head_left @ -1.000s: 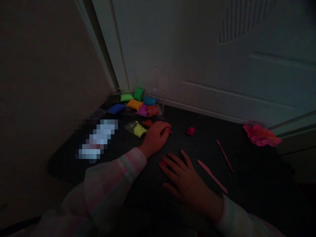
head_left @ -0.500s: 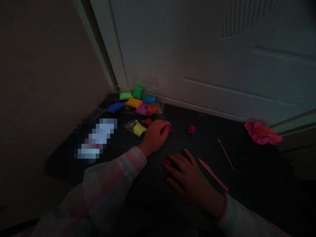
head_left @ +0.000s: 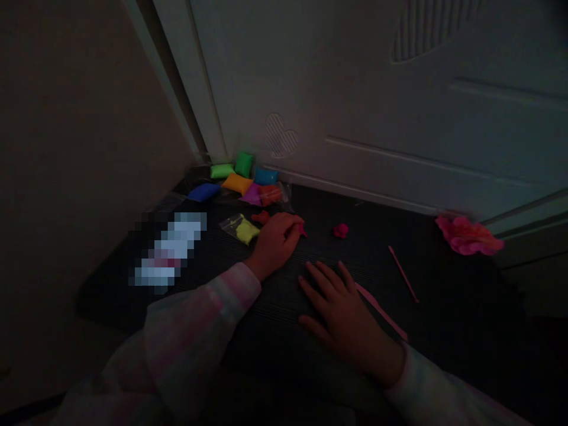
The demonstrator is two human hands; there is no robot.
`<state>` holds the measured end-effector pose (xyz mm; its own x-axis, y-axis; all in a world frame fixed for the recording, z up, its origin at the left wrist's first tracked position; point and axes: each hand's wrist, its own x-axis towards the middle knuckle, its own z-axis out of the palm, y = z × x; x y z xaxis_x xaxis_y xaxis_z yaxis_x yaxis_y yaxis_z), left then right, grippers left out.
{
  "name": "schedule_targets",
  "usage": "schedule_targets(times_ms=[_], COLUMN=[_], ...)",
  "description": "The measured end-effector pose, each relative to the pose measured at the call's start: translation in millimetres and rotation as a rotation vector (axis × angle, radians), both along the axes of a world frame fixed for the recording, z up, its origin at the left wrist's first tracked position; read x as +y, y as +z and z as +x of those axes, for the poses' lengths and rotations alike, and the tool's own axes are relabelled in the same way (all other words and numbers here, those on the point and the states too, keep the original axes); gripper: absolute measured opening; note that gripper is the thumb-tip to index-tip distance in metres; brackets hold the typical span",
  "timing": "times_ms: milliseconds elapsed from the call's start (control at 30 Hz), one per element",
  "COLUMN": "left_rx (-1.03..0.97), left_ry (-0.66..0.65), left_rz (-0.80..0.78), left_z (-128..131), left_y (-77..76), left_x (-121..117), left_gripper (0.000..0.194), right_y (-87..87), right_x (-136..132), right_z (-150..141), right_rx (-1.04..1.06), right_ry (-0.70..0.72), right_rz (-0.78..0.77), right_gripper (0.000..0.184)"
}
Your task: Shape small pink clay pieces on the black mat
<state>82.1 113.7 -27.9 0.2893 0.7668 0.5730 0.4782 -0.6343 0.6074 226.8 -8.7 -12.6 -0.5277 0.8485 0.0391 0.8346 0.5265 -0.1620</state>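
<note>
My left hand [head_left: 277, 242] rests on the dark table with its fingers closed on a small piece of pink clay [head_left: 302, 229], which pokes out by the fingertips. Palm down and fingers spread, my right hand [head_left: 341, 313] lies flat on the table; anything beneath it is hidden. A pink modelling knife [head_left: 381, 310] runs alongside that hand, partly covered by it. Ahead of it sits a small lump of pink clay [head_left: 341, 231]. Just left of my left hand are an opened bag of yellow clay [head_left: 246, 229] and an orange-red piece [head_left: 261, 217].
Several coloured clay packets, such as an orange one [head_left: 237, 183] and a blue one [head_left: 204, 191], lie at the back left. A thin pink stick tool [head_left: 403, 275] and a pink flower shape [head_left: 470, 235] are to the right. A white panel [head_left: 355, 106] rises behind the table.
The pink bit that showed under my right fingers is out of sight. Those fingers have spread and straightened flat. My left hand keeps its hold, and the view has shifted slightly.
</note>
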Motion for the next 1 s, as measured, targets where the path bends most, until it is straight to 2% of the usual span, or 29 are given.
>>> schedule_targets(times_ms=[100,233,367,500,633,800,933,1000], left_rx=[0.002,0.007,0.014,0.018,0.003,0.008,0.009,0.007], left_ry=[-0.003,-0.001,0.001,0.007,-0.005,-0.004,-0.004,0.001], left_rz=[0.003,-0.004,-0.01,-0.005,0.005,0.012,-0.003,-0.005], left_z=[0.0,0.2,0.4,0.4,0.1,0.1,0.2,0.2], left_y=[0.2,0.8,0.9,0.3,-0.1,0.4,0.7,0.4], left_x=[0.2,0.0,-0.6,-0.7,-0.4,-0.5,-0.7,-0.5], left_gripper=[0.013,0.013,0.013,0.013,0.013,0.014,0.014,0.014], right_y=[0.6,0.1,-0.1,-0.7,-1.2,-1.3,-0.9,-0.8], right_x=[1.6,3.9,3.0,3.4,3.3,3.4,2.4,2.7], right_z=[0.8,2.1,1.0,0.8,0.5,1.0,-0.2,-0.5], right_rx=[-0.011,-0.032,-0.017,-0.023,-0.014,-0.013,-0.005,-0.01], right_ry=[0.046,-0.074,0.047,-0.067,0.038,-0.081,0.049,-0.011], right_rz=[-0.015,0.026,0.012,0.049,0.009,0.027,-0.013,-0.002], right_gripper=[0.049,0.049,0.048,0.048,0.048,0.049,0.048,0.048])
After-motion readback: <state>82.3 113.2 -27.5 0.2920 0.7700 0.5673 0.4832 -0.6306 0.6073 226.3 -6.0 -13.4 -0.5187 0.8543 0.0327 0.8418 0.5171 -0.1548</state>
